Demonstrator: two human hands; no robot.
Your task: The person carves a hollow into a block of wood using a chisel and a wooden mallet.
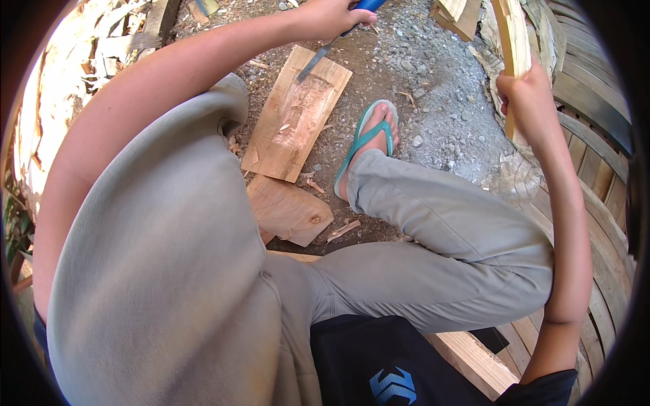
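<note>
My left hand [333,16] is closed round the blue handle of a chisel [317,62] at the top of the view. The chisel's blade slants down, its tip at the upper end of a rough recess cut into a wooden board [269,135]. Pale chips lie in that recess. At the upper right, my right hand [529,98] grips a long wooden stick [512,34], raised and roughly upright, apart from the chisel. Part of the left fingers is cut off by the frame's upper edge.
Below the board lies a second wood piece [288,210] with a knot. My foot in a green flip-flop [362,139] rests beside the board on gravelly ground [433,88]. Wooden slats [596,142] line the right side, and wood scraps [115,47] are heaped at upper left.
</note>
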